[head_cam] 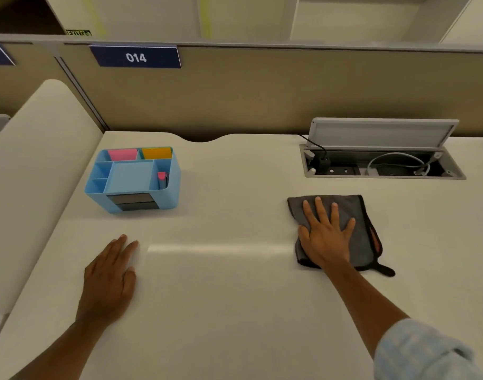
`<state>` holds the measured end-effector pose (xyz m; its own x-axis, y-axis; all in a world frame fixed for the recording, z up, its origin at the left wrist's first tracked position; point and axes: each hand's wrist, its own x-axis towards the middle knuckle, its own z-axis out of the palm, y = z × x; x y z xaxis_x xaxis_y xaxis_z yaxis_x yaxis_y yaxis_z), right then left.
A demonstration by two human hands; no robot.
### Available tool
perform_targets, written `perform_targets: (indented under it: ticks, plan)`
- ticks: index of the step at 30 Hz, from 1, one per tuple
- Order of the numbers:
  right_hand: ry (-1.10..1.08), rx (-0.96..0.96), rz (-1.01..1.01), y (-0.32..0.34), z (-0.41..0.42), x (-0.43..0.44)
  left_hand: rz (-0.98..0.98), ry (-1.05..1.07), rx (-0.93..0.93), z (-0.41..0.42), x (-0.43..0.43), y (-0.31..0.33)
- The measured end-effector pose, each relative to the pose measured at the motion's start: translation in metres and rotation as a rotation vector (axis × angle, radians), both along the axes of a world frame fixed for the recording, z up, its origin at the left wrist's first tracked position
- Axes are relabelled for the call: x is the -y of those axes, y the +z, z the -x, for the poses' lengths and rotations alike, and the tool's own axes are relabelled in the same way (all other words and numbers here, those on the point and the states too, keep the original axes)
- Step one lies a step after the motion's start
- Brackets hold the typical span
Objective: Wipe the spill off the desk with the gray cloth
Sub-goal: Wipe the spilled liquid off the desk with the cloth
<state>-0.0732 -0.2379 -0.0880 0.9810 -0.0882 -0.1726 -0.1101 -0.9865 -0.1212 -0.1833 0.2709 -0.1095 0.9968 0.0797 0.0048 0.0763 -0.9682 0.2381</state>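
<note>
My right hand (326,237) presses flat, fingers spread, on gray cloth (350,215); no spill visible; left hand (108,278) flat, empty, far left on desk (221,311).

Both hands (108,272) (326,237) flat, fingers spread.

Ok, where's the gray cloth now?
Head view, right side: the gray cloth lies flat on the desk under the right hand, just before the open cable box.

Gray cloth (352,215) under right hand (326,237): soft, matt, napped fabric. Desk (235,297) beneath both hands: smooth, faintly glossy. Organizer (133,179) beyond left hand (108,278): smooth blue plastic.
</note>
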Motion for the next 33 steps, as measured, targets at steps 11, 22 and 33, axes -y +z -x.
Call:
perform_targets:
  ticks: [11,22,33]
  plan:
    - [0.362,0.059,0.007,-0.009,0.050,-0.053,0.014,0.004,-0.003,0.001,0.004,0.004]
    - [0.132,0.032,0.011,-0.003,-0.010,-0.047,0.007,0.009,0.003,0.001,0.009,0.009]
    - [0.199,0.038,-0.034,0.004,-0.033,-0.179,0.030,0.011,0.010,0.003,0.004,0.007]
